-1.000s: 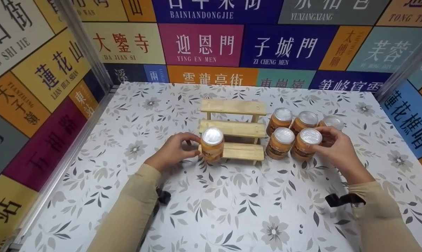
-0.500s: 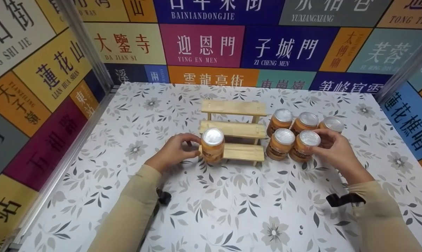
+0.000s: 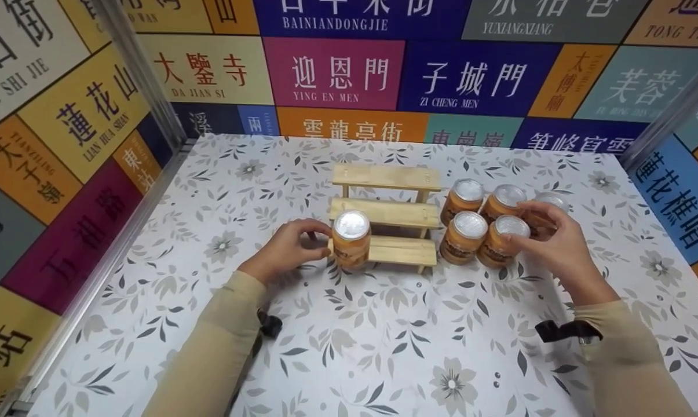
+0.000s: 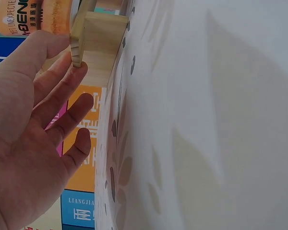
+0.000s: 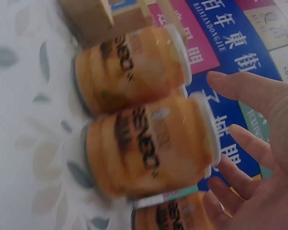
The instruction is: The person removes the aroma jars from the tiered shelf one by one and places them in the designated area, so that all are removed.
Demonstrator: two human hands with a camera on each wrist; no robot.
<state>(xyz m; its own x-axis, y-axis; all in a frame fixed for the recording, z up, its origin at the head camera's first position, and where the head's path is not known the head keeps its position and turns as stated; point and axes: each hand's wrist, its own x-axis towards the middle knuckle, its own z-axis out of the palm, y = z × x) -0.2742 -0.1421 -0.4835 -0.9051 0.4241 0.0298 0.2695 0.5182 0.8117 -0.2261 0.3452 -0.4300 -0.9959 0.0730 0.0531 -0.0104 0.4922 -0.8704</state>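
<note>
An orange can with a silver lid (image 3: pixel 351 246) stands upright at the left end of the lowest step of a small wooden three-step stand (image 3: pixel 404 251). Beside that end is my left hand (image 3: pixel 285 249); its fingers lie loosely bent, with the thumb and a fingertip at the step's edge (image 4: pixel 77 50). To the right of the stand, several matching cans stand grouped on the table. My right hand (image 3: pixel 560 249) is at the front right can (image 3: pixel 495 252), its fingers spread and apart from the can in the right wrist view. Part of the rear right can (image 3: pixel 551 200) is hidden behind this hand.
A white tablecloth (image 3: pixel 349 353) with grey leaves and flowers covers the table. Panels with colourful Chinese signs (image 3: pixel 332 75) rise at the back and both sides. The stand's upper two steps (image 3: pixel 383 176) lie behind the lowest one.
The front right can has shifted slightly left, close to its neighbour. My right hand's fingers have come off it and moved up a little. My left hand and its can stay put.
</note>
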